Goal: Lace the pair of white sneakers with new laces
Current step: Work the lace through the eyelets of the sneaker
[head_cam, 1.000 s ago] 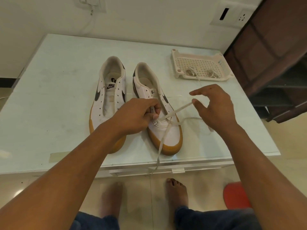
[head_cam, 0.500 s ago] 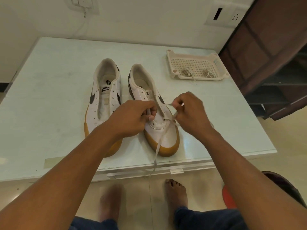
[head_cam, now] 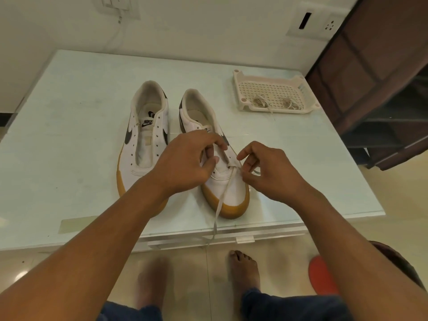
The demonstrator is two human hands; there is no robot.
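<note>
A: Why is the left hand (head_cam: 183, 165) set on the shoe (head_cam: 236, 194) like that?

B: Its fingers are curled over the throat, gripping the tongue or the eyelet flap; which of the two is hidden under the knuckles. The likely reason is to pin the shoe to the table (head_cam: 69, 126) and hold the eyelets open while the lace (head_cam: 221, 200) is worked.

A: And the right hand (head_cam: 273, 174)?

B: Thumb and forefinger are nearly closed, pinching the lace just beside the lowest eyelets, at the shoe's 3 o'clock side. The other fingers are loosely bent. Holding it short like that probably gives control of the tip for the next hole.

A: Where does the rest of the lace go?

B: One end runs from the lowest eyelets over the toe cap toward 6 o'clock and hangs off the table edge. Only the bottom row looks threaded, so the job seems barely begun.

A: Which way does the shoe lie?

B: Its long axis runs roughly 11 to 5 o'clock, heel away, gum toe toward the person. The other shoe (head_cam: 136, 167), unlaced, lies just beside it at 9 o'clock, toe likewise near.

A: More laces?

B: Two small bundles (head_cam: 261, 102) sit in the tray (head_cam: 239, 93) at 1 o'clock, well apart.
</note>
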